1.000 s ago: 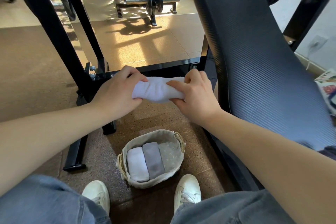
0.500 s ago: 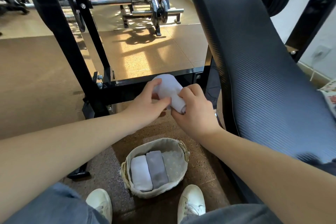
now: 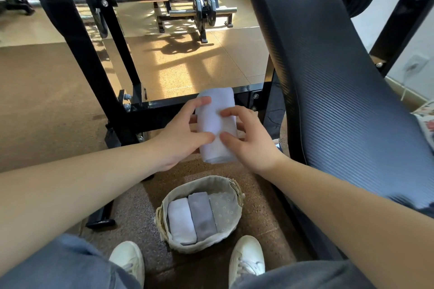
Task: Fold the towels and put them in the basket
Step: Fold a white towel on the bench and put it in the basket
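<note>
A folded pale lavender towel is held lengthwise in the air above the floor, between both hands. My left hand holds its left side, thumb and forefinger on top. My right hand holds its right side the same way. Below, between my white shoes, stands a round fabric-lined basket. In it lie a folded white towel at the left and a folded grey towel beside it; the right part of the lining is bare.
A black padded bench slopes along the right. A black steel frame crosses behind the towel, with uprights at the left. A barbell rack stands farther back. My shoes flank the basket.
The towel went from a crosswise roll to a lengthwise folded bundle, turned between my hands. Both hands shifted to its sides and the view tilted down slightly.
</note>
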`<state>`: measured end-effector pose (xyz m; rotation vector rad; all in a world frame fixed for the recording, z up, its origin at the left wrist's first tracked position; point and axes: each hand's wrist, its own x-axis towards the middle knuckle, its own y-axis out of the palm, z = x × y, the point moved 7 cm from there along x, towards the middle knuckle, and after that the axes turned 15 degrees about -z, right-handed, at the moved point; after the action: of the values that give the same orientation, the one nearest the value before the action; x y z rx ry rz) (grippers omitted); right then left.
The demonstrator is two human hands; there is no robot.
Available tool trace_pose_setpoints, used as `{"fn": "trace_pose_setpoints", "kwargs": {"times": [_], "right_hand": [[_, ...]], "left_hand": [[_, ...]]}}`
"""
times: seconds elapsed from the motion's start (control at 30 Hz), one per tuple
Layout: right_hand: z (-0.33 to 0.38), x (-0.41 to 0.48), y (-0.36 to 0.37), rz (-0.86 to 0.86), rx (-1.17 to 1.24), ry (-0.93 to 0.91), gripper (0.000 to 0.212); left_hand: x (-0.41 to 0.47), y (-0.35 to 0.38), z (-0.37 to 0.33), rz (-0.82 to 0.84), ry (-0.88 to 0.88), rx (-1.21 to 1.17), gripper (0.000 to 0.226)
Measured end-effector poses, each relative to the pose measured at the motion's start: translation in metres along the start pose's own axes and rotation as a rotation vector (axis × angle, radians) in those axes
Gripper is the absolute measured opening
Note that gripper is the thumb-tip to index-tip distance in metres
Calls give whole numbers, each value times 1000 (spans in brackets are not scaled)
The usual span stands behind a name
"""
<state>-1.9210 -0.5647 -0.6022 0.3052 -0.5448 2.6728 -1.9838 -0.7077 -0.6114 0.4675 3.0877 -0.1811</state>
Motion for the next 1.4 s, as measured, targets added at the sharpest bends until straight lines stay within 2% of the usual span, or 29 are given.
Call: {"fn": "trace_pose_setpoints", "kwargs": {"times": [0.13, 0.27, 0.37, 0.5, 0.63, 0.87, 0.97, 1.2, 1.33, 1.4], "right_hand": [[1, -4, 7, 118, 229, 107, 65], [-3, -7, 9, 217, 226, 132, 77], [-5, -10, 11, 273, 207, 129, 83], [-7, -14, 16, 336, 203, 146, 90], [-8, -14, 20, 337, 276, 203, 94], [-17, -7, 14, 280, 363, 290, 94], [-26, -6, 16, 290, 309, 324, 94], [-54, -8, 36, 291, 5, 348, 97], [-86, -12, 47, 350, -54, 405, 96], [-107, -18, 53, 415, -129, 402, 97]], "left_hand": [[-5, 7, -1, 88, 47, 54, 77], [-6, 7, 1, 39, 11, 103, 65], [-5, 5, 2, -5, 5, 111, 66], [-5, 3, 6, 15, -32, 30, 68], [-3, 0, 8, 50, -56, -80, 71], [8, 9, 7, 27, -115, -137, 70], [7, 14, 18, -4, -169, -161, 70], [9, 21, 71, -153, -324, -276, 73], [7, 21, 110, -92, -394, -260, 73], [5, 19, 133, -35, -360, -130, 72]]}}
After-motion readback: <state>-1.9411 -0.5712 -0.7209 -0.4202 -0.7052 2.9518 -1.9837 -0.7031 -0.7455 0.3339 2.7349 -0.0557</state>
